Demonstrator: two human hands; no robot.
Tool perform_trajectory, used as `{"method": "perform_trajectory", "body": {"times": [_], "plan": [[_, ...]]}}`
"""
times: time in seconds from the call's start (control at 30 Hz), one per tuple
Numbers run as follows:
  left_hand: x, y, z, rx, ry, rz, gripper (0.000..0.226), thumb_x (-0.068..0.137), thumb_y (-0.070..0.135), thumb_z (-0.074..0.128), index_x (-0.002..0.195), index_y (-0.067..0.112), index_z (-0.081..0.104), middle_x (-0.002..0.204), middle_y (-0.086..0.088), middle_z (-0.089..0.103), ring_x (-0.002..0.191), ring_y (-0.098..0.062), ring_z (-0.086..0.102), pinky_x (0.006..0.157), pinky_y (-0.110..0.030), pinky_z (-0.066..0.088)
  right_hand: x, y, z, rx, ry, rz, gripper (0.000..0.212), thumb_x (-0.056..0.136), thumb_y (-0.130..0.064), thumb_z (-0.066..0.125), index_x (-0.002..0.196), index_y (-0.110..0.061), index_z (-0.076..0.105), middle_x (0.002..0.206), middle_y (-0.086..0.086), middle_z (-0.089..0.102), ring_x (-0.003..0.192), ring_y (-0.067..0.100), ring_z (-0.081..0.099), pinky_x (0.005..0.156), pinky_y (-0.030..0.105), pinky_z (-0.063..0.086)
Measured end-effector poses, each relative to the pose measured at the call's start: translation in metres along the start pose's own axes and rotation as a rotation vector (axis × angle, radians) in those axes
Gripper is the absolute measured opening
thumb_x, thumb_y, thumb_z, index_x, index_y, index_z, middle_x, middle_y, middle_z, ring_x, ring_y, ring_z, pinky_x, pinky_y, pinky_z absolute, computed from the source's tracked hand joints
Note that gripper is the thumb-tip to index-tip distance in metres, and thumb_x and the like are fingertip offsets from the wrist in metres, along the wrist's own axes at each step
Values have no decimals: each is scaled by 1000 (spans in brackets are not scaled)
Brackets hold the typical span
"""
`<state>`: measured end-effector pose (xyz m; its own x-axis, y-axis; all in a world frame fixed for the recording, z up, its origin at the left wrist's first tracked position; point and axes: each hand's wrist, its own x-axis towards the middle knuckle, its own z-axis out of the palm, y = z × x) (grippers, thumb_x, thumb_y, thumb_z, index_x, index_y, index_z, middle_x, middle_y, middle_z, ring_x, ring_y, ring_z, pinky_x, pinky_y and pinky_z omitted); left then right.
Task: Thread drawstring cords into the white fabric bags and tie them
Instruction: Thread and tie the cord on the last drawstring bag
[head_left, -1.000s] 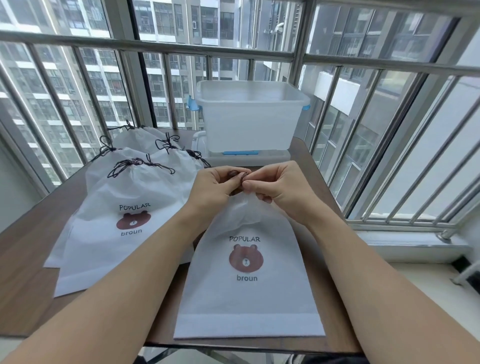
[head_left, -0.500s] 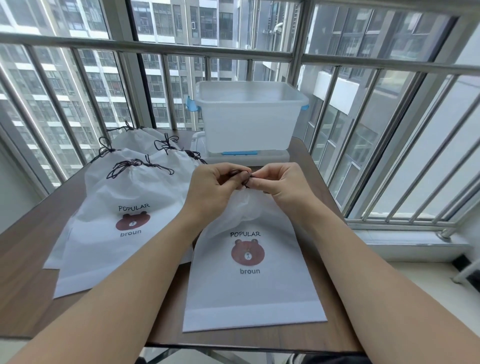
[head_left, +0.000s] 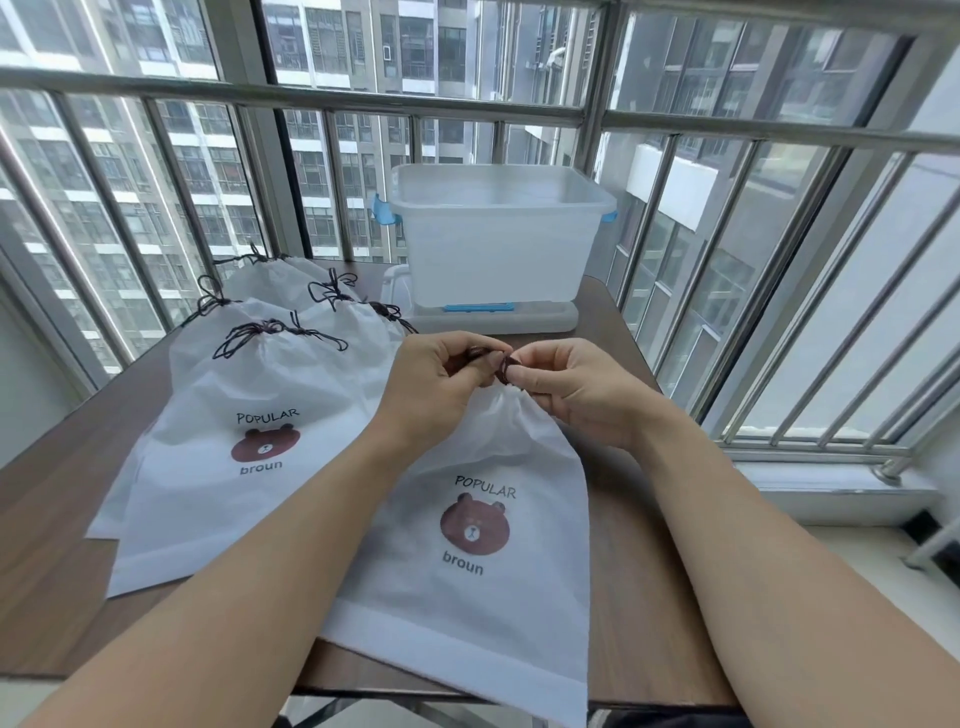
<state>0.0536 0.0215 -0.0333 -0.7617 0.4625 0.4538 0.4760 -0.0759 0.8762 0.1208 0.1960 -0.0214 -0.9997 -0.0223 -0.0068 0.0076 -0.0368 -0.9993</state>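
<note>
A white fabric bag (head_left: 483, 613) printed with a brown bear lies flat in front of me, its bottom edge hanging over the table's near side. Its mouth is gathered tight at the top. My left hand (head_left: 441, 384) and my right hand (head_left: 576, 395) meet there, and both pinch the dark drawstring cord (head_left: 503, 370) at the gathered neck. Most of the cord is hidden by my fingers.
Several white bear bags (head_left: 249, 431) with tied dark cords lie stacked to the left on the brown table (head_left: 639, 587). A translucent plastic bin (head_left: 498, 244) stands on its lid at the table's far end. A metal railing (head_left: 779, 291) runs behind and to the right.
The bag has slid and turned a little, its lower end swinging toward the table's near edge. Both hands stay together at the bag's neck, fingers shifting on the cord.
</note>
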Motion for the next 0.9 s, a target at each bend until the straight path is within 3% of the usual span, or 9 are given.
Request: {"method": "perform_trajectory", "body": {"times": [0.07,0.17,0.27,0.43,0.53,0.63,0.73,0.9], "plan": [[0,0,1,-13,-32,-7,12,89,1,69,92,10,77,82,-12,75,70,-16,66,74,-26,57,-2,2,-6,-45,-27,40,10,79,-16,74,84,-8,71,82,7,69,72,15,64,67,22,55],[-2,0,2,-56,-73,-24,11,89,0,69,94,6,77,82,-9,76,75,-15,69,75,-22,56,-4,0,-12,-121,-24,55,11,78,-21,75,78,-11,70,74,3,66,63,13,58,59,19,52],[-3,2,2,-86,-80,-38,11,88,-2,69,96,2,76,85,-6,77,80,-11,72,76,-18,54,-7,-1,-17,11,-51,62,14,83,-20,70,74,-10,70,72,4,64,62,13,60,59,21,53],[-1,5,2,-98,-71,-29,16,87,-2,70,95,10,77,84,2,77,80,-9,72,76,-16,53,-9,1,-18,174,-87,55,43,93,-33,66,116,3,58,104,18,60,95,29,56,85,34,50],[-1,6,2,-96,-55,-8,18,87,-2,70,94,14,77,83,5,77,79,-7,71,75,-16,52,-11,-4,-9,228,-42,65,36,100,-29,49,100,-1,72,95,12,72,87,22,70,79,30,58],[-2,5,1,-81,-35,19,17,87,-1,71,94,14,77,83,6,77,78,-6,70,74,-15,51,-9,-6,1,247,-45,102,48,106,-33,39,92,-5,76,86,9,75,77,18,73,70,27,59],[-2,6,0,-87,-14,13,19,87,-1,71,92,17,77,81,9,77,77,-4,70,74,-14,51,-11,-8,6,244,-59,100,40,104,-33,44,104,-1,68,90,10,75,79,20,73,71,28,59],[-2,9,0,-117,-14,5,23,86,-3,70,92,19,76,80,13,76,77,-1,70,73,-12,51,-6,-5,2,331,-47,18,8,91,-13,60,88,-7,63,81,7,68,70,16,67,67,26,57]]}}
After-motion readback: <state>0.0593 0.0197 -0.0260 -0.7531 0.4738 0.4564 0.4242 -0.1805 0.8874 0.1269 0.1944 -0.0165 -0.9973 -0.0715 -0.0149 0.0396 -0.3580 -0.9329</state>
